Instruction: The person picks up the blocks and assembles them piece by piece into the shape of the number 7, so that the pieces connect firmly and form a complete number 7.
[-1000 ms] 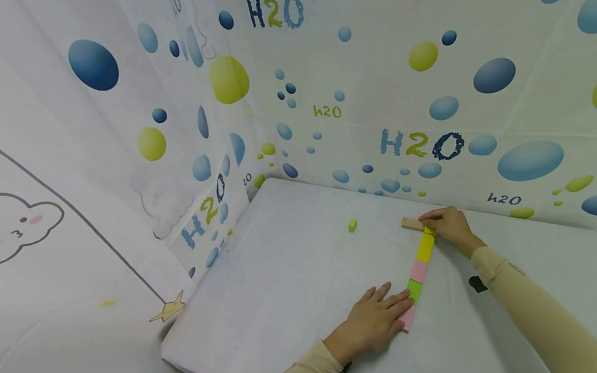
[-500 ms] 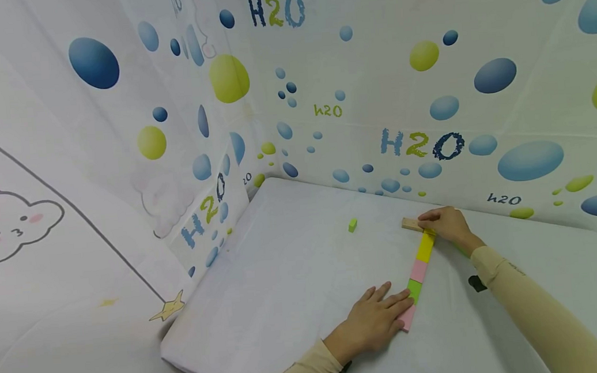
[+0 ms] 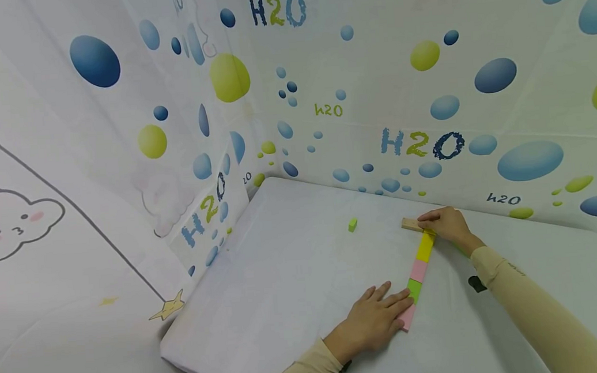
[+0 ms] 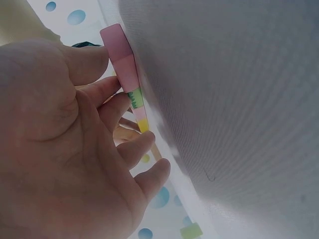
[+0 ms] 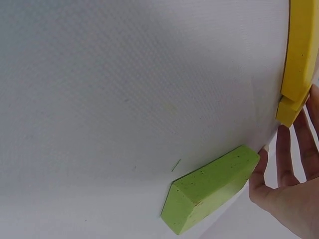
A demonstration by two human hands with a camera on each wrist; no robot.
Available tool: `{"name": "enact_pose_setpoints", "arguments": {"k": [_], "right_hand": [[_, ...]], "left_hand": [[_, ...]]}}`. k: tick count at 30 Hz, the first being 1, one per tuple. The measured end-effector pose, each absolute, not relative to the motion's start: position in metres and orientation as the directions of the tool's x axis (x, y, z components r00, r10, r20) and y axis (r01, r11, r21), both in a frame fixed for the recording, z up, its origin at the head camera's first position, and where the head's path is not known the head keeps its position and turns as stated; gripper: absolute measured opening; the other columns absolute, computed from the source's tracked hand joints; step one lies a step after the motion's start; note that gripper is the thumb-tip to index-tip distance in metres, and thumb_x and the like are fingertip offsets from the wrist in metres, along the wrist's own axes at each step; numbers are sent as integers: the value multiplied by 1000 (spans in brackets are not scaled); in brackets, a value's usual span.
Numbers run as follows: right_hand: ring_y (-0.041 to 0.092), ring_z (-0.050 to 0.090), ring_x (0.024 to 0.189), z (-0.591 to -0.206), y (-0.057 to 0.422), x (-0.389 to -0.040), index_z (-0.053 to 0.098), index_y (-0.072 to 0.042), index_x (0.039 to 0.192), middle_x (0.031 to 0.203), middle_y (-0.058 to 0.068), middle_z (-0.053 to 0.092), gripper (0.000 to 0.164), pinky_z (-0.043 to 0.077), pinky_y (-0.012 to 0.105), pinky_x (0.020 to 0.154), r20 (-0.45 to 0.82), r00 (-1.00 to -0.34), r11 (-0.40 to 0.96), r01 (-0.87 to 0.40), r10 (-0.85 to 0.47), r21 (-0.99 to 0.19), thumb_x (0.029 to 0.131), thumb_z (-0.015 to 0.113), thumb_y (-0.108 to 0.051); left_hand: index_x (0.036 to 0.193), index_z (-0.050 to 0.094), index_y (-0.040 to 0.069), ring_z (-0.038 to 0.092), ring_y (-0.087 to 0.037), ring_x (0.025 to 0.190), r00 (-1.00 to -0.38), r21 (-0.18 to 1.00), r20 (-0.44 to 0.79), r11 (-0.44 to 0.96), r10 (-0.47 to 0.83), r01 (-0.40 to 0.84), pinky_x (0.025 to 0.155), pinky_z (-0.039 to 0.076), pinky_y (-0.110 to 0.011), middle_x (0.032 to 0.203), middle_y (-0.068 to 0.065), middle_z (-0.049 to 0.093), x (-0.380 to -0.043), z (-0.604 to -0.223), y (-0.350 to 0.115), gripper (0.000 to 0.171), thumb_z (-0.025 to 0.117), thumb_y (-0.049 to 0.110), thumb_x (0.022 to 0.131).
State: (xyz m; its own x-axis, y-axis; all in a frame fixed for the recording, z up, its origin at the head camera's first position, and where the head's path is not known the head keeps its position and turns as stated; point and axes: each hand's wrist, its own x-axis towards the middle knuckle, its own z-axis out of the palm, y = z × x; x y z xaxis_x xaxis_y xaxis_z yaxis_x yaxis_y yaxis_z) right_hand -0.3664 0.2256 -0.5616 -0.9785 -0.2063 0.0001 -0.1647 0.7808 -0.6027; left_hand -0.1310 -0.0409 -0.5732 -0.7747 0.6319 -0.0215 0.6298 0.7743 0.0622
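Note:
Pink, green and yellow blocks stand in a line on the white-covered table. My left hand (image 3: 373,323) rests on the near blocks with spread fingers, over the green block (image 3: 415,288) and the near pink block (image 3: 409,320). In the left wrist view its thumb lies at the side of that pink block (image 4: 121,59). At the far end of the line my right hand (image 3: 445,223) pinches the right end of a wooden block (image 3: 411,224). Its fingertips also reach a small yellow block (image 5: 286,110) at the end of a longer yellow block (image 5: 300,50). The thumb is hidden in the right wrist view.
A small light green block (image 3: 352,225) stands alone left of the line. Another green block (image 5: 214,186) lies under the right wrist, and a dark object (image 3: 476,283) near that forearm. Printed white curtains (image 3: 363,66) rise behind and left of the table (image 3: 284,280).
The right fingertips have shifted slightly left and now cover more of the small yellow block's end. The left hand and the line of blocks look the same.

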Motion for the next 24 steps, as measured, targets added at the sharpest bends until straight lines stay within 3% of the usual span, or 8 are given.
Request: {"name": "enact_pose_setpoints", "arguments": {"k": [24], "right_hand": [[31,68,100,-565,225,-364,80,-6,116,120,22,74,29,57,45,88,-27,-980,774,-139,-198,-618,100,74,-29]], "left_hand": [[164,33,37,28,-20,156,-772,52,-10,772,635,634,123,31,-39,169,20,28,-130,-573,-44,52,36,44,113]]}}
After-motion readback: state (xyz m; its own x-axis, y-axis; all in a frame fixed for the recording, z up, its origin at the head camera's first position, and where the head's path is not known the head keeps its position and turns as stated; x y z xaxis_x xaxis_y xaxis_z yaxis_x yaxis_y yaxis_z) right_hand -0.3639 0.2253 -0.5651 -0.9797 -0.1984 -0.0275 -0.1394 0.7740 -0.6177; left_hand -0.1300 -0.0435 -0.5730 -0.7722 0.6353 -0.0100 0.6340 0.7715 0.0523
